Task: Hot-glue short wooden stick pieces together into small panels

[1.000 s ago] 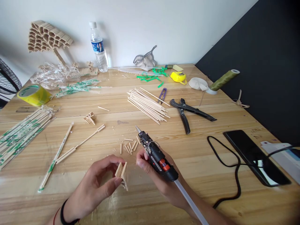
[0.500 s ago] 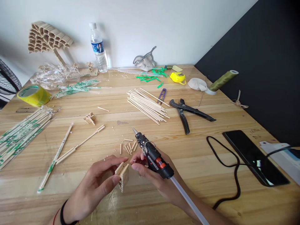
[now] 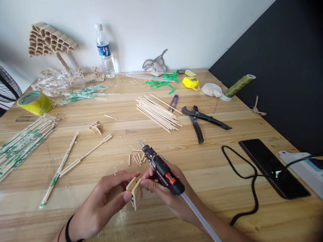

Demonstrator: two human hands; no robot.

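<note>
A small block built from short wooden sticks (image 3: 137, 195) is pinched between the thumb and fingers of my left hand (image 3: 102, 200), just above the table. My right hand (image 3: 169, 197) keeps a black hot glue gun (image 3: 158, 165) in its grip, nozzle pointing up and left, with a clear glue stick (image 3: 199, 215) coming out of the back. The right thumb and a fingertip also meet the block's upper right edge. Several short cut sticks (image 3: 138, 159) lie just beyond the hands. Part of the glue gun's handle is hidden by the right hand.
Long thin sticks (image 3: 158, 112), black cutters (image 3: 199, 121) and purple snips (image 3: 174, 102) lie farther back. On the right are a phone (image 3: 274, 168) and a black cable (image 3: 256, 201). Wrapped chopsticks (image 3: 27, 144), yellow tape (image 3: 36, 102) and a water bottle (image 3: 104, 53) stand or lie leftward.
The stick block has moved slightly right, and the right thumb and finger have closed onto its edge. The glue gun has shifted a little left and down.
</note>
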